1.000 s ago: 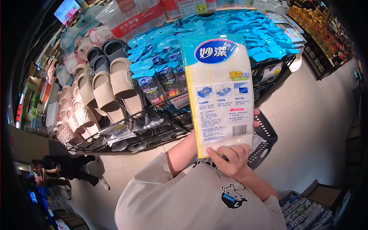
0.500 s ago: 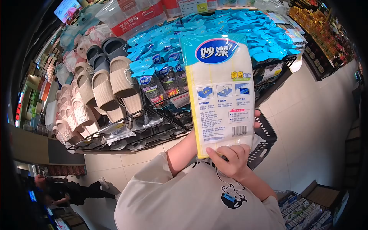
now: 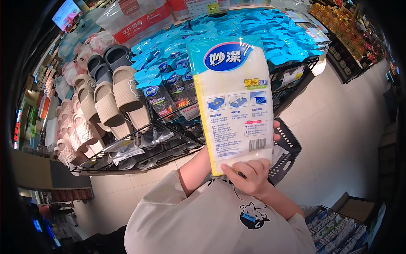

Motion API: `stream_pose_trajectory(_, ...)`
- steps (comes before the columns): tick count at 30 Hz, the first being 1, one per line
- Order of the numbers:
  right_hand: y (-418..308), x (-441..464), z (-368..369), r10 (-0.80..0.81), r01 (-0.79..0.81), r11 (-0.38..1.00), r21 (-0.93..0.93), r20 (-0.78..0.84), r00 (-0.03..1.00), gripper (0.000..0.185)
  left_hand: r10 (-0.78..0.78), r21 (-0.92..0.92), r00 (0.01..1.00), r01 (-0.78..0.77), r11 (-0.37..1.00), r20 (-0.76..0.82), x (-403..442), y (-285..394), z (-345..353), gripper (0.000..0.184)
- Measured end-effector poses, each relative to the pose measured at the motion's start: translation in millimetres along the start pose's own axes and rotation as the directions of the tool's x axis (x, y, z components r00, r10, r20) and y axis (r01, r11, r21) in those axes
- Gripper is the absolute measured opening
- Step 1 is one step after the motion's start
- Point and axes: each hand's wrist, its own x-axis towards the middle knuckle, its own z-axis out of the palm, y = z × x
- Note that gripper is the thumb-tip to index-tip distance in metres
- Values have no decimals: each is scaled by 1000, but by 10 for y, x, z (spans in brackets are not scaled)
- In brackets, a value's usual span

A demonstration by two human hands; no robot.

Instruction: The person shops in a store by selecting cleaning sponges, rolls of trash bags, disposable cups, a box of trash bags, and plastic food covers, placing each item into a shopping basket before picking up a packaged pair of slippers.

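Observation:
A flat plastic-wrapped pack of cleaning cloths [image 3: 234, 112], white with a yellow edge and a teal top, stands upright before my chest with its printed back towards me. My left hand [image 3: 276, 130] supports it from behind; only fingertips show past the right edge, the rest is hidden. Along the bottom edge, my right hand [image 3: 250, 174] is closed on the pack, thumb and fingers pressed against the wrap. A dark perforated shopping basket [image 3: 292, 148] is partly visible behind the pack, close to my left hand.
Ahead is a wire display rack [image 3: 139, 142] with beige slippers [image 3: 105, 101], grey slippers [image 3: 117, 57] and blue-topped scrubber packs [image 3: 158, 99]. Clear plastic tubs [image 3: 135, 23] stand at the back. Tiled floor [image 3: 334, 127] lies to the right, with a goods bin [image 3: 334, 228] at lower right.
The rack and pack have shifted slightly left in view. My hands keep the same hold. A person walking at lower left has changed position and appears mostly as a dark shape.

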Motion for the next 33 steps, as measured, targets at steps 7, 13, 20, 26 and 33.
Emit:
stream_pose_trajectory(7, 63, -46, -48, -41, 47, 996, 71, -79, 996, 36, 78, 205, 997, -80, 975, 20, -24, -13, 35, 91)
stream_pose_trajectory(13, 223, -333, -102, 384, -211, 869, 448, -342, 858, 57, 455, 642, 889, -320, 697, -51, 50, 7, -294, 66)
stream_pose_trajectory(20, 349, -696, -306, 919, -585, -164, 794, 339, 202, 67, 479, 915, 877, -201, 349, 10, 86, -113, -364, 73)
stream_pose_trajectory(26, 353, -1124, -334, 870, -586, -284, 758, 461, 175, 57, 473, 977, 881, -82, 199, -22, 180, -424, -496, 71)
stream_pose_trajectory(33, 543, -1224, -395, 886, -878, 7, 479, 405, 227, 61, 404, 988, 911, 21, 150, -81, 293, -445, -773, 69)
